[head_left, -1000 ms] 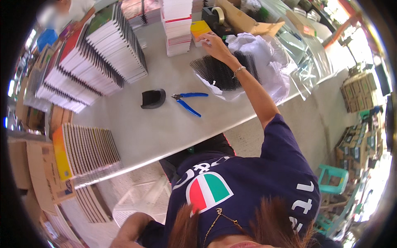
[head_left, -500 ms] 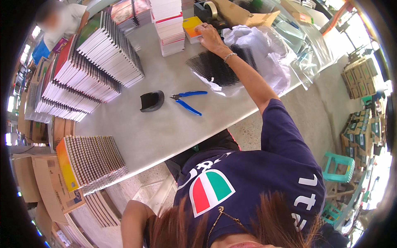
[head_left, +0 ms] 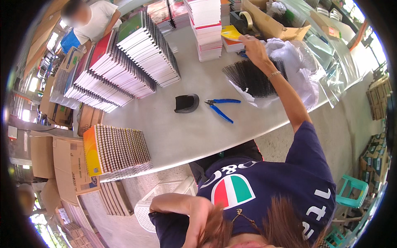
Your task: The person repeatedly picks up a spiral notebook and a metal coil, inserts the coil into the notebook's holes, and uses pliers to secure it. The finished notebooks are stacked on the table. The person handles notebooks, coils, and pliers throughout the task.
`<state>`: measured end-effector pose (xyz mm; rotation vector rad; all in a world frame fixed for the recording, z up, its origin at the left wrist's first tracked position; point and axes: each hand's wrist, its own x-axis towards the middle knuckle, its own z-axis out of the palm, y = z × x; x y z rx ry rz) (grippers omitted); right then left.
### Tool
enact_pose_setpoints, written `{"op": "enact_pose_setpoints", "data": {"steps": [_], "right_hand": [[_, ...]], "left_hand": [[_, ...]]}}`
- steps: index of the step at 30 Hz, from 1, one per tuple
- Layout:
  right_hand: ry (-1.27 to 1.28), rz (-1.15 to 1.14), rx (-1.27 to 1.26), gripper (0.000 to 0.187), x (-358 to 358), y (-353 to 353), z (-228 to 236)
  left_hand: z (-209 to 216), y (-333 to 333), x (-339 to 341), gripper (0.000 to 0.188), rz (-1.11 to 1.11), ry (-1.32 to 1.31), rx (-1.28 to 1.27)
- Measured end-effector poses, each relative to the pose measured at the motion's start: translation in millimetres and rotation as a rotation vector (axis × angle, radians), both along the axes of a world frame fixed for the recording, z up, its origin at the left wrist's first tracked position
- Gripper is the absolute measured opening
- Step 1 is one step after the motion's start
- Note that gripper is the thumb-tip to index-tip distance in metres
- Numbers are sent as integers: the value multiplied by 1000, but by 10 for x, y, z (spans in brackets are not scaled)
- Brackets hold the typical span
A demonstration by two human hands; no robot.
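My right hand [head_left: 255,49] reaches to the far side of the table, fingers closed on the edge of a yellow cover sheet [head_left: 230,32]. That sheet tilts up a little above a small stack of orange-covered books [head_left: 234,44]. My left hand [head_left: 199,213] is bent back against my chest, by my hair, and its fingers are hidden. Blue-handled cutters [head_left: 223,108] lie spread on the table beside a curved black holder [head_left: 187,103]. Beneath my right forearm, black binding coils [head_left: 252,78] rest on crumpled white wrapping [head_left: 295,68].
Tall stacks of spiral-bound books [head_left: 149,49] fill the table's left. Yellow wire-bound books [head_left: 120,149] stand at its near left corner. A white unbound stack [head_left: 208,35] rises beside my right hand. Behind are a tape dispenser [head_left: 244,22] and an open carton [head_left: 277,27]. Another person [head_left: 97,18] stands far left.
The view has swung left, shifting the scene rightward. My right hand has raised the yellow cover's edge slightly. My left forearm has come up, bringing that hand to my hair.
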<state>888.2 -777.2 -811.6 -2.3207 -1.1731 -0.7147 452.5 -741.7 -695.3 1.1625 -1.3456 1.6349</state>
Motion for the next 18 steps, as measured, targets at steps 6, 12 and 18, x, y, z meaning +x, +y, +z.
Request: {"op": "enact_pose_setpoints", "data": {"steps": [6, 12, 18], "right_hand": [[369, -133, 187, 21, -911, -501, 777], [761, 479, 338, 15, -1654, -730, 873], [862, 993, 295, 16, -2193, -536, 812]], "left_hand": [[-543, 365, 185, 30, 473, 81, 543], [-884, 846, 527, 59, 796, 1086, -26], [-707, 1248, 642, 61, -960, 2165, -232]]}}
